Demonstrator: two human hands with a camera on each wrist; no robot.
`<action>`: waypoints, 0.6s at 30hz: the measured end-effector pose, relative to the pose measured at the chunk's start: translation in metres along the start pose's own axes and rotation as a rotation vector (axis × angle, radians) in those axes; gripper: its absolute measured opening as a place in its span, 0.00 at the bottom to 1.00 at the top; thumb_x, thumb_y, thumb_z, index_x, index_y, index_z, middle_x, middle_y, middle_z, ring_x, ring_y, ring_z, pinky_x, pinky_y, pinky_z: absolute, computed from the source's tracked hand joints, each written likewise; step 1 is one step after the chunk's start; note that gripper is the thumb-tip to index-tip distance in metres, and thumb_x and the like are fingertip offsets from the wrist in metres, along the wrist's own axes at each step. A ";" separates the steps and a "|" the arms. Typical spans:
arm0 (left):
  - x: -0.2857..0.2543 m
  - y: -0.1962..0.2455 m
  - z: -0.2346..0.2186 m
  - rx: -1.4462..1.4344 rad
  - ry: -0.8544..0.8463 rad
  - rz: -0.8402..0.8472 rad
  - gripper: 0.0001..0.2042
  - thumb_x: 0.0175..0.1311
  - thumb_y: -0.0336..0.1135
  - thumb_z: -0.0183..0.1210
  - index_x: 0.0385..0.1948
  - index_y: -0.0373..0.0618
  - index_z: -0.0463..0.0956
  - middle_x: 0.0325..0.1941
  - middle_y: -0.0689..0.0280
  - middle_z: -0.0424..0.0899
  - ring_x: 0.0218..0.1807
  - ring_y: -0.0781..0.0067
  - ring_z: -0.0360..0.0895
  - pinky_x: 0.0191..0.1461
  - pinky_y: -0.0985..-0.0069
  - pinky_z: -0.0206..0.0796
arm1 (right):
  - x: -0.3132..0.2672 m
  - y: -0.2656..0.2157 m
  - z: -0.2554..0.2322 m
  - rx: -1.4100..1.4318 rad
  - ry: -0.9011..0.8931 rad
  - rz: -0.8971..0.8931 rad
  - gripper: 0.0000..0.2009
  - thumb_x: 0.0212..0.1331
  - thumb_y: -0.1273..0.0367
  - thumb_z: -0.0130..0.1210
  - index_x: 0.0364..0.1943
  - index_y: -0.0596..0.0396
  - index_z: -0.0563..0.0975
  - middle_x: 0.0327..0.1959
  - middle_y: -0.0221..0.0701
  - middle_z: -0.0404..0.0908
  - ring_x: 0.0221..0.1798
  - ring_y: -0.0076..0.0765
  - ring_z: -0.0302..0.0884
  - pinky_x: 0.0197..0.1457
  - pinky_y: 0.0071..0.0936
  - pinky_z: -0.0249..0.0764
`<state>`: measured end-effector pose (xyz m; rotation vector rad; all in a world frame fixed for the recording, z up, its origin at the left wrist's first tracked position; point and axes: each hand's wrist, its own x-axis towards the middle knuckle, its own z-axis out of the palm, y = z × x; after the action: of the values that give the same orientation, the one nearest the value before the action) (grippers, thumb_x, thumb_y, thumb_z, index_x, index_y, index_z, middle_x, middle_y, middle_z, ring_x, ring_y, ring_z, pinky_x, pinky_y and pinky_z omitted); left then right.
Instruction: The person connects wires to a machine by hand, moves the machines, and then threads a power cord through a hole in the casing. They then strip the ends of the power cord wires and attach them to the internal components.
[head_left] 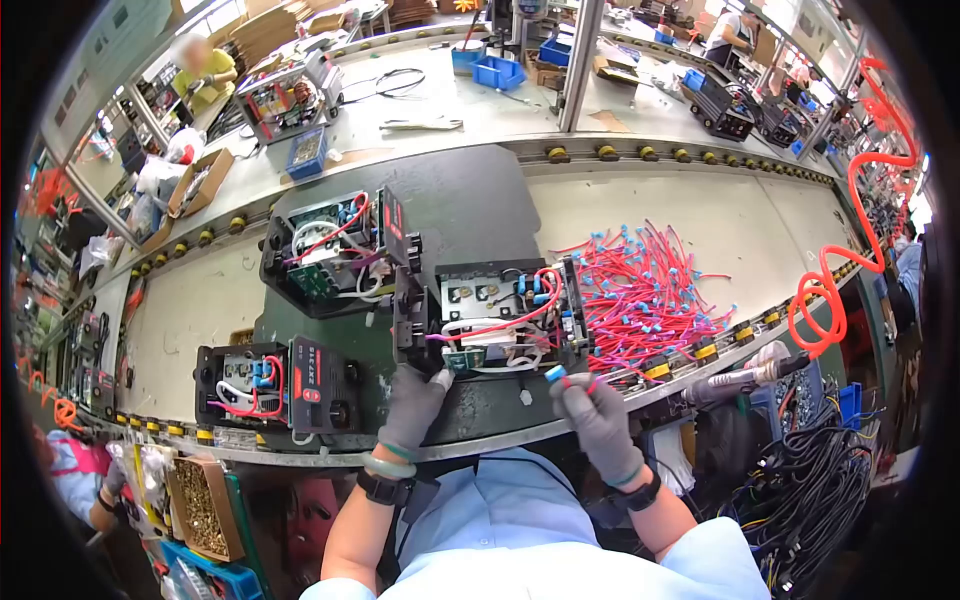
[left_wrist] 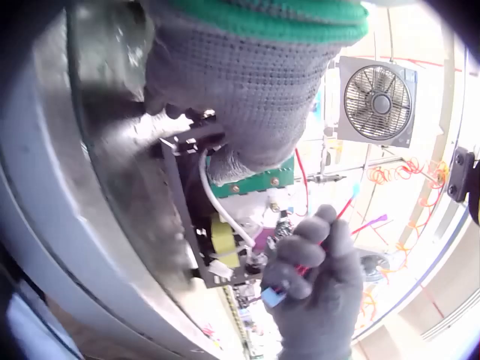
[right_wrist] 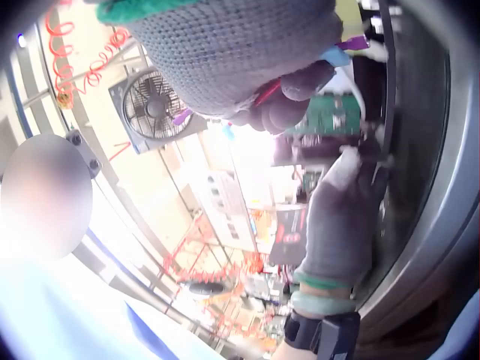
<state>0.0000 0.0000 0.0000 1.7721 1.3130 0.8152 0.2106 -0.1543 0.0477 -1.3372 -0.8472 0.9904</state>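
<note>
An open black electrical unit (head_left: 490, 315) with red and white wiring and a green circuit board (head_left: 462, 358) sits on a dark pallet (head_left: 470, 200) in front of me. My gloved left hand (head_left: 415, 400) grips the unit's near edge by the board; in the left wrist view the left hand (left_wrist: 251, 112) covers the unit's frame (left_wrist: 191, 217). My gloved right hand (head_left: 590, 400) pinches a red wire with a blue terminal (head_left: 556, 374) just to the right of the unit. The same right hand (left_wrist: 319, 281) and terminal (left_wrist: 273, 297) show in the left wrist view.
A heap of red wires with blue terminals (head_left: 640, 290) lies right of the unit. Two more open units (head_left: 335, 250) (head_left: 275, 385) sit left. A coiled orange air hose (head_left: 830, 290) and a pneumatic tool (head_left: 745, 378) hang at the right. Other workers stand beyond.
</note>
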 end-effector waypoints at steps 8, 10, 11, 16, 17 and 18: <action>-0.021 0.022 0.007 -0.204 -0.033 -0.103 0.23 0.60 0.27 0.63 0.58 0.36 0.72 0.50 0.52 0.83 0.51 0.58 0.79 0.56 0.67 0.69 | 0.009 -0.005 -0.016 0.176 0.017 0.026 0.09 0.73 0.66 0.51 0.47 0.56 0.79 0.32 0.22 0.77 0.32 0.17 0.69 0.36 0.18 0.66; -0.030 0.033 0.001 -0.027 0.210 0.104 0.25 0.60 0.26 0.62 0.60 0.34 0.69 0.55 0.51 0.80 0.54 0.57 0.77 0.59 0.66 0.67 | 0.011 -0.003 -0.012 0.282 -0.057 -0.058 0.08 0.71 0.68 0.52 0.46 0.57 0.79 0.39 0.26 0.79 0.39 0.22 0.73 0.44 0.22 0.70; -0.035 0.042 -0.004 0.137 0.448 0.317 0.27 0.60 0.25 0.61 0.62 0.33 0.66 0.59 0.49 0.77 0.58 0.56 0.75 0.62 0.66 0.66 | 0.013 -0.005 -0.012 0.295 -0.053 -0.059 0.08 0.71 0.68 0.52 0.46 0.57 0.79 0.39 0.26 0.79 0.39 0.22 0.73 0.44 0.22 0.70; -0.024 0.094 -0.036 0.305 0.294 0.835 0.21 0.63 0.30 0.58 0.58 0.36 0.71 0.59 0.50 0.76 0.60 0.48 0.75 0.67 0.57 0.64 | 0.012 -0.031 -0.016 -0.265 -0.002 -0.544 0.06 0.62 0.72 0.58 0.41 0.59 0.81 0.40 0.34 0.77 0.39 0.31 0.74 0.45 0.28 0.72; -0.011 0.109 -0.033 0.349 0.223 0.923 0.20 0.61 0.30 0.60 0.56 0.37 0.74 0.57 0.52 0.78 0.58 0.49 0.76 0.65 0.57 0.65 | 0.012 -0.035 -0.017 -0.449 0.026 -0.626 0.08 0.60 0.72 0.59 0.40 0.59 0.83 0.37 0.33 0.77 0.37 0.33 0.75 0.43 0.29 0.72; 0.001 0.122 -0.029 0.367 0.119 0.942 0.21 0.60 0.31 0.61 0.56 0.39 0.74 0.54 0.54 0.78 0.57 0.50 0.76 0.63 0.57 0.66 | 0.010 -0.038 -0.016 -0.525 0.062 -0.647 0.07 0.56 0.72 0.61 0.37 0.58 0.84 0.33 0.34 0.76 0.35 0.36 0.74 0.38 0.30 0.71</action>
<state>0.0331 -0.0145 0.1204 2.7245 0.6570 1.2317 0.2321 -0.1502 0.0844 -1.3683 -1.4362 0.2198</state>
